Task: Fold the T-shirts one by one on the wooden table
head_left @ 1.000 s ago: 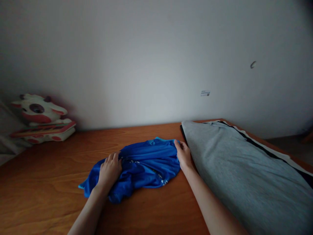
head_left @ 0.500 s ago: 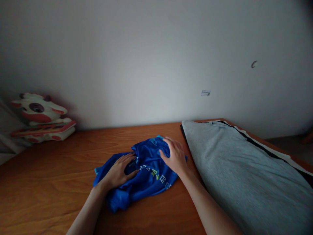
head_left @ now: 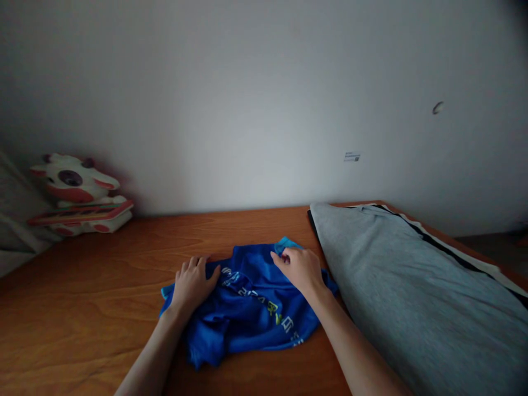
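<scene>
A crumpled blue shirt [head_left: 256,313] with white and yellow-green lettering and light-blue edges lies on the wooden surface between my hands. My left hand [head_left: 192,283] rests on the shirt's left part, its thumb held apart from the fingers. At the upper right of the shirt, my right hand [head_left: 303,269] has its fingers curled onto the cloth beside a light-blue edge. The fabric under both palms is hidden.
To the right lies a large grey cloth [head_left: 404,286] with a black and white border. A cow-shaped toy keyboard [head_left: 84,192] stands at the back left. Behind the wooden surface [head_left: 74,308] rises a pale wall [head_left: 231,110] with a small label [head_left: 352,157].
The shirt has spread wider, mainly to the right, and its lettering shows more. My left hand has shifted left; the right one has moved slightly down and right, with its fingers now curled.
</scene>
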`<state>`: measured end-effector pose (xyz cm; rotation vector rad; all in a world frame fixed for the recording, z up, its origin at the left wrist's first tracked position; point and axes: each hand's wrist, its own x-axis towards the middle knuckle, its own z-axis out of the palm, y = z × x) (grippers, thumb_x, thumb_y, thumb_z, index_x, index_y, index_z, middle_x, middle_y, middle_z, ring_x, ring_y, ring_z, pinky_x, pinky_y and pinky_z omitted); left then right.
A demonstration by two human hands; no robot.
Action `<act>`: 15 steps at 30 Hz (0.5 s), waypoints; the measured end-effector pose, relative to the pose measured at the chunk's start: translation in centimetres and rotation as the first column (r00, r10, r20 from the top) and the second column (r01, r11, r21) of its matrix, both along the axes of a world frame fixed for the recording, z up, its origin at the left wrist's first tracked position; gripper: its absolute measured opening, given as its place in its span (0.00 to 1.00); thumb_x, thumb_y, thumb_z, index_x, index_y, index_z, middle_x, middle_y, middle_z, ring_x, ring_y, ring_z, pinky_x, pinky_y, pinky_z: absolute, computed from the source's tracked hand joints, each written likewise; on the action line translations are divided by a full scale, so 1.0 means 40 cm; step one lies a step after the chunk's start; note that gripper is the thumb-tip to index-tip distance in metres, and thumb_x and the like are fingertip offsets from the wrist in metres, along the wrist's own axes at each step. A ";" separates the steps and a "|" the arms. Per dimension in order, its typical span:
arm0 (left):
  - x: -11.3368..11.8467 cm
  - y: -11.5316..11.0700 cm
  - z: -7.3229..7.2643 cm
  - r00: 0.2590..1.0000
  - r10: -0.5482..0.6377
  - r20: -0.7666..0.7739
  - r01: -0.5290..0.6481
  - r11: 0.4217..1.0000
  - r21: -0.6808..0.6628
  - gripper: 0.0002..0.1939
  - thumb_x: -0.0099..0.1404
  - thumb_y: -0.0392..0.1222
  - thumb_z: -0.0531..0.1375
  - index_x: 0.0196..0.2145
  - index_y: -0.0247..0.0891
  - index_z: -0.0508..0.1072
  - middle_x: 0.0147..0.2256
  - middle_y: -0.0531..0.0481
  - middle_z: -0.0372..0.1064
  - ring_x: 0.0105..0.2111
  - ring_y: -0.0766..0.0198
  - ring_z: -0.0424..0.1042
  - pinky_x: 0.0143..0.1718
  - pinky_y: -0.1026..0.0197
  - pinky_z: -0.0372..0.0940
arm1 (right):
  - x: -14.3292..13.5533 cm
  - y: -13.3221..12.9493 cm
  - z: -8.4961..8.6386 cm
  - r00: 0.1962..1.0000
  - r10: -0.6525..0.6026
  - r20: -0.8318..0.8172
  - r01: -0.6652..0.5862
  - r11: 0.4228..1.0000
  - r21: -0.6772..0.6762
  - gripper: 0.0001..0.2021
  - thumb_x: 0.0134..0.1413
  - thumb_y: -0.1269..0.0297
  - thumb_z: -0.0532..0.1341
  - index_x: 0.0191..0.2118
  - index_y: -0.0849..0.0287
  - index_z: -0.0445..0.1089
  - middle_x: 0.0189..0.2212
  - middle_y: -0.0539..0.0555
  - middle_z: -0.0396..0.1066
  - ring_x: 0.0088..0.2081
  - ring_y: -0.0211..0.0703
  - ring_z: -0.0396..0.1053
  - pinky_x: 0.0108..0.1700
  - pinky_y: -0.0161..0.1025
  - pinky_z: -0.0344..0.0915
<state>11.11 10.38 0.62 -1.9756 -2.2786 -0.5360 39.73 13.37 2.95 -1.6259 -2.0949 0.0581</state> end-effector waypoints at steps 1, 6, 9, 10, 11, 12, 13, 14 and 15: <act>-0.004 0.000 -0.001 1.000 0.009 -0.003 -0.009 1.000 -0.016 0.25 0.66 0.54 0.53 0.51 0.34 0.75 0.50 0.33 0.72 0.51 0.38 0.70 0.53 0.39 0.64 | -0.003 -0.001 -0.002 0.997 0.071 -0.019 -0.071 0.996 0.047 0.15 0.64 0.52 0.58 0.37 0.56 0.77 0.36 0.57 0.80 0.42 0.52 0.77 0.48 0.45 0.67; -0.009 0.001 0.012 0.995 -0.063 0.076 0.064 0.998 -0.011 0.16 0.67 0.51 0.52 0.38 0.43 0.77 0.41 0.43 0.77 0.45 0.49 0.75 0.50 0.50 0.66 | -0.024 -0.009 -0.027 0.936 0.353 -0.014 -0.351 0.934 0.061 0.26 0.58 0.59 0.65 0.60 0.59 0.66 0.54 0.61 0.74 0.54 0.53 0.71 0.56 0.47 0.64; -0.015 0.005 0.023 0.991 -0.032 0.133 0.027 0.999 0.039 0.19 0.70 0.52 0.47 0.42 0.43 0.74 0.43 0.44 0.79 0.45 0.50 0.76 0.47 0.52 0.67 | -0.021 -0.007 -0.028 0.968 0.251 -0.015 -0.251 0.968 -0.015 0.21 0.58 0.57 0.65 0.55 0.59 0.72 0.45 0.60 0.79 0.46 0.54 0.76 0.48 0.45 0.67; -0.017 0.005 0.027 0.987 -0.013 0.160 0.004 0.998 0.059 0.19 0.71 0.53 0.46 0.44 0.43 0.73 0.44 0.45 0.79 0.45 0.51 0.77 0.46 0.53 0.67 | -0.017 -0.005 -0.025 0.978 0.205 -0.032 -0.206 0.978 -0.031 0.17 0.59 0.55 0.65 0.49 0.58 0.75 0.39 0.59 0.80 0.42 0.53 0.77 0.45 0.44 0.68; -0.018 0.005 0.031 0.981 -0.003 0.193 -0.012 0.997 0.078 0.19 0.71 0.53 0.46 0.46 0.44 0.72 0.45 0.46 0.79 0.45 0.52 0.77 0.45 0.54 0.68 | -0.013 -0.003 -0.021 0.985 0.163 -0.056 -0.166 0.985 -0.038 0.14 0.60 0.52 0.63 0.43 0.57 0.77 0.33 0.57 0.80 0.38 0.52 0.77 0.42 0.42 0.68; -0.017 0.004 0.036 0.976 -0.006 0.218 -0.016 0.995 0.097 0.20 0.71 0.54 0.46 0.46 0.44 0.72 0.45 0.47 0.79 0.45 0.53 0.77 0.45 0.56 0.68 | -0.010 -0.001 -0.018 0.987 0.136 -0.084 -0.139 0.990 -0.031 0.15 0.62 0.50 0.61 0.37 0.56 0.78 0.29 0.56 0.79 0.35 0.50 0.77 0.41 0.42 0.67; -0.014 0.001 0.042 0.976 -0.009 0.216 -0.015 0.994 0.110 0.20 0.71 0.54 0.46 0.47 0.44 0.72 0.45 0.47 0.79 0.45 0.53 0.77 0.46 0.56 0.68 | -0.008 0.001 -0.016 0.985 0.132 -0.113 -0.133 0.991 -0.006 0.17 0.63 0.48 0.60 0.33 0.56 0.77 0.26 0.55 0.78 0.34 0.50 0.77 0.41 0.41 0.67; -0.009 -0.004 0.049 0.984 -0.003 0.178 -0.018 0.993 0.115 0.21 0.71 0.55 0.46 0.48 0.44 0.72 0.46 0.45 0.79 0.46 0.52 0.76 0.47 0.54 0.67 | -0.007 0.002 -0.016 0.979 0.152 -0.137 -0.149 0.988 0.030 0.17 0.64 0.50 0.59 0.32 0.56 0.76 0.28 0.55 0.78 0.36 0.49 0.76 0.43 0.41 0.67; -0.002 -0.010 0.057 0.994 0.022 0.105 -0.033 0.993 0.110 0.23 0.70 0.56 0.46 0.49 0.43 0.72 0.47 0.43 0.78 0.48 0.49 0.75 0.49 0.51 0.66 | -0.008 0.002 -0.018 0.969 0.195 -0.154 -0.187 0.980 0.066 0.14 0.65 0.53 0.59 0.34 0.56 0.76 0.32 0.55 0.79 0.39 0.49 0.76 0.46 0.42 0.66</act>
